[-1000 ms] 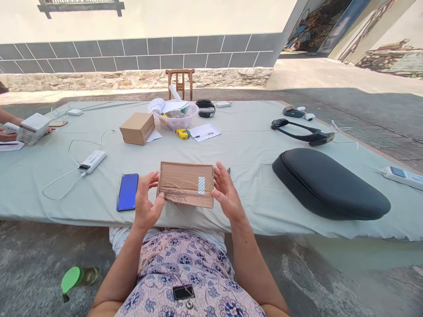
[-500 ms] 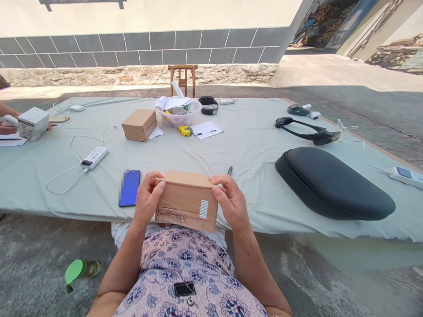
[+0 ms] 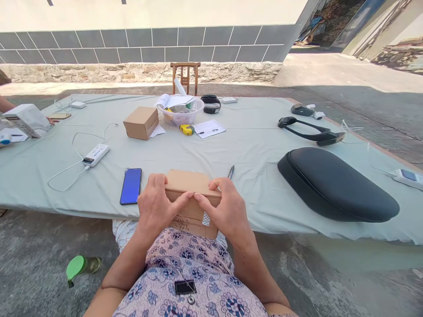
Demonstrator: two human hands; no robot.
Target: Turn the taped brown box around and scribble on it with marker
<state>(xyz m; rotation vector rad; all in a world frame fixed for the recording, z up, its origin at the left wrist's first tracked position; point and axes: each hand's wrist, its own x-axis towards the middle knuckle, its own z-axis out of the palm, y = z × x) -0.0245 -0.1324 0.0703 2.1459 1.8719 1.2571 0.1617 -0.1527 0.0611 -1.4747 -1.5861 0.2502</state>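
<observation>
Against the previous frame, your left hand (image 3: 154, 207) and right hand (image 3: 228, 207) have moved inward onto the near face of the cardboard box (image 3: 192, 182). Your index fingertips (image 3: 188, 197) now almost meet at its middle, and the white strip (image 3: 205, 219) on that face is mostly covered. Grip: both hands are closed on the box, one from each side, and it sits at the near edge of the sheet-covered table (image 3: 251, 149), above your lap. Count of items on the table: a second cardboard box (image 3: 141, 123) stands well beyond yours, and one white carton (image 3: 28, 120) lies far left, near a co-worker's arm (image 3: 5, 105). There are two phones: one blue-screened phone (image 3: 131, 186) just beside your left hand and one gold-backed phone (image 3: 59, 116) far left. Also one white power bank (image 3: 95, 155), one pen (image 3: 231, 171) just beyond your right hand, one yellow tape measure (image 3: 187, 129), one clear plastic bowl (image 3: 181, 112), one black cushion (image 3: 337, 185) and one black headband (image 3: 310, 132).
</observation>
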